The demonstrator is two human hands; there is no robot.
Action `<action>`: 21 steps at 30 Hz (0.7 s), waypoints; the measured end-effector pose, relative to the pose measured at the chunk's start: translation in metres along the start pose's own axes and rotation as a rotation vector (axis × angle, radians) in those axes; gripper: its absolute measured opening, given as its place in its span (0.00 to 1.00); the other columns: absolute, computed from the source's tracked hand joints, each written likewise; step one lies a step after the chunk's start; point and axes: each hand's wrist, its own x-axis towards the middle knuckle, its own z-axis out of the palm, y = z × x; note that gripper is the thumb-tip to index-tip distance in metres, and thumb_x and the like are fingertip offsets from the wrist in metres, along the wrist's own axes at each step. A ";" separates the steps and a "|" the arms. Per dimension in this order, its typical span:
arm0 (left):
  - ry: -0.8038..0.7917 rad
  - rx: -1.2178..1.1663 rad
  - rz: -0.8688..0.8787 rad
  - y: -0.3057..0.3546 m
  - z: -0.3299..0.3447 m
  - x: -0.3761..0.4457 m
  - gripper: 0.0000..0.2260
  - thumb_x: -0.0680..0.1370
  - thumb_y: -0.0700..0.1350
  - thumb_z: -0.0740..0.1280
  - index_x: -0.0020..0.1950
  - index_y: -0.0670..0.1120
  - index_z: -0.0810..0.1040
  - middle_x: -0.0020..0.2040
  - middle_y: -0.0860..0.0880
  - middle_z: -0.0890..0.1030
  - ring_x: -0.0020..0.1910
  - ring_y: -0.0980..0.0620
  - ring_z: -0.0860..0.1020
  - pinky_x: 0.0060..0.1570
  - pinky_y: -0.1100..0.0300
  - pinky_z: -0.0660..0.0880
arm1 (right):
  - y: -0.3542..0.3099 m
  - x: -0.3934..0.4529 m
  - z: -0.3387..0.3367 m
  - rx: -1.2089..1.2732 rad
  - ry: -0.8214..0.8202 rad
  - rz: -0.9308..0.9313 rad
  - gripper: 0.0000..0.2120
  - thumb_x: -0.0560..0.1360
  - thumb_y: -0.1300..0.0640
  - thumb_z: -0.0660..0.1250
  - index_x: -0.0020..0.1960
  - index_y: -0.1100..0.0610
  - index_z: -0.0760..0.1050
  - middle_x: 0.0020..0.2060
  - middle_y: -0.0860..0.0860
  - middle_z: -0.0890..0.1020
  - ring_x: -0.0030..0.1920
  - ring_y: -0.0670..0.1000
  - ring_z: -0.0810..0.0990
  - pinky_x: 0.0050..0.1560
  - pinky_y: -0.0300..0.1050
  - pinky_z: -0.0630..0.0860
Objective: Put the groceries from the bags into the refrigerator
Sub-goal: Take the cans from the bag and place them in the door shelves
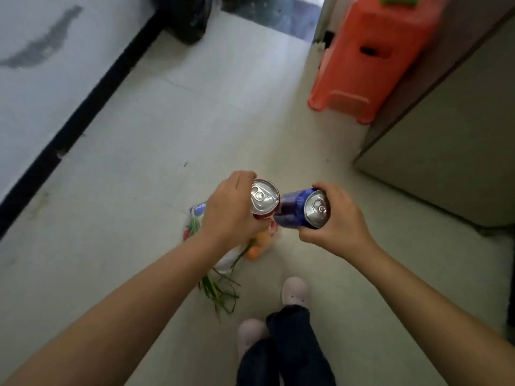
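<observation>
My left hand [230, 211] grips a red drink can [264, 199], held upright with its silver top toward me. My right hand [338, 218] holds a blue drink can [302, 208], tilted so its base points left at the red can. The two cans nearly touch above the floor. Beneath my hands a plastic grocery bag [225, 260] lies on the floor with oranges [257, 246] and green onions [220, 291] spilling out. The refrigerator [446, 151] stands at the right; I see only its pale side and lower corner.
An orange plastic stool [370, 57] stands beside the refrigerator at the upper right. A black bag [186, 20] sits at the far end of the tiled floor. A white wall with a black baseboard [83, 112] runs along the left. My feet in light slippers [295, 293] are below.
</observation>
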 end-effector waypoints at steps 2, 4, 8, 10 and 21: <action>-0.031 -0.011 0.076 0.060 -0.056 0.009 0.31 0.66 0.49 0.76 0.66 0.43 0.70 0.62 0.46 0.75 0.59 0.44 0.75 0.53 0.56 0.71 | -0.033 -0.020 -0.067 0.034 0.126 -0.005 0.33 0.54 0.55 0.73 0.58 0.58 0.71 0.47 0.47 0.71 0.46 0.47 0.71 0.38 0.27 0.64; -0.015 0.003 0.194 0.125 -0.108 0.019 0.32 0.66 0.49 0.75 0.67 0.44 0.69 0.63 0.47 0.74 0.60 0.46 0.74 0.54 0.57 0.70 | -0.059 -0.042 -0.139 0.058 0.274 -0.019 0.34 0.51 0.52 0.69 0.58 0.57 0.72 0.48 0.47 0.72 0.46 0.46 0.72 0.40 0.25 0.65; 0.087 -0.026 0.328 0.230 -0.172 0.030 0.30 0.65 0.51 0.76 0.63 0.46 0.71 0.59 0.49 0.76 0.55 0.48 0.76 0.47 0.60 0.70 | -0.090 -0.080 -0.250 0.085 0.498 -0.072 0.38 0.48 0.44 0.67 0.57 0.57 0.73 0.48 0.47 0.73 0.47 0.46 0.73 0.43 0.14 0.62; 0.125 -0.098 0.361 0.279 -0.197 0.032 0.29 0.64 0.51 0.76 0.61 0.47 0.71 0.55 0.51 0.76 0.52 0.51 0.76 0.43 0.64 0.67 | -0.098 -0.098 -0.300 0.079 0.580 -0.089 0.38 0.49 0.46 0.69 0.58 0.58 0.72 0.49 0.48 0.74 0.48 0.47 0.73 0.43 0.13 0.62; 0.370 -0.470 0.688 0.576 -0.244 0.077 0.33 0.60 0.48 0.76 0.63 0.45 0.72 0.55 0.51 0.76 0.52 0.56 0.73 0.48 0.71 0.64 | -0.070 -0.166 -0.593 0.026 1.060 -0.301 0.37 0.56 0.58 0.75 0.64 0.58 0.68 0.50 0.46 0.73 0.50 0.46 0.73 0.43 0.22 0.67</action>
